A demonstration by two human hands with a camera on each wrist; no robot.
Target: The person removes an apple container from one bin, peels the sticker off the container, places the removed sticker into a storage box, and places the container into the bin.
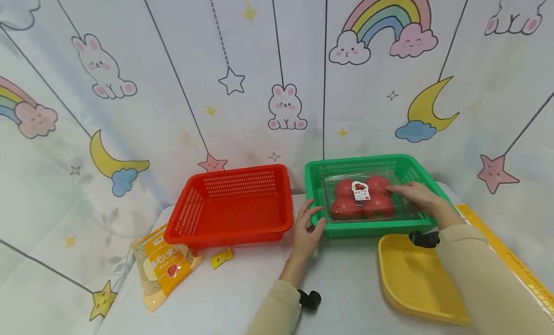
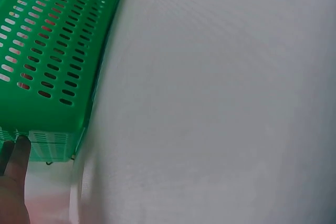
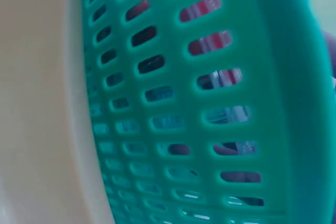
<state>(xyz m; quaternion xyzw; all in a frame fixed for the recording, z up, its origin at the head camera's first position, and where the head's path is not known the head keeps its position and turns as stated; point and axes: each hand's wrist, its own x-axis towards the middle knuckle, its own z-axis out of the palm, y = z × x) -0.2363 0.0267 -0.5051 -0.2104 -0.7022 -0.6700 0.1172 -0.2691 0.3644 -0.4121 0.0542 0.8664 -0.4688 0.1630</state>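
Note:
A clear plastic box of red tomatoes [image 1: 378,205] with a white label lies in the green basket [image 1: 381,227] at the right. My right hand [image 1: 417,196] is over the right end of the box, a finger stretched onto its lid; the thumb is hidden. My left hand [image 1: 307,231] is at the basket's front left corner, fingers spread and fingertips right at the rim. In the left wrist view, fingers [image 2: 20,158] show beside the green basket's corner. Through the slots of the basket wall [image 3: 173,93], the right wrist view shows bits of red and clear plastic.
A red basket [image 1: 229,240] stands left of the green one. In front of it lie a yellow snack bag [image 1: 166,263] and a small yellow packet [image 1: 221,258]. A yellow tray [image 1: 415,282] is under my right forearm. A patterned curtain [image 1: 259,51] hangs behind.

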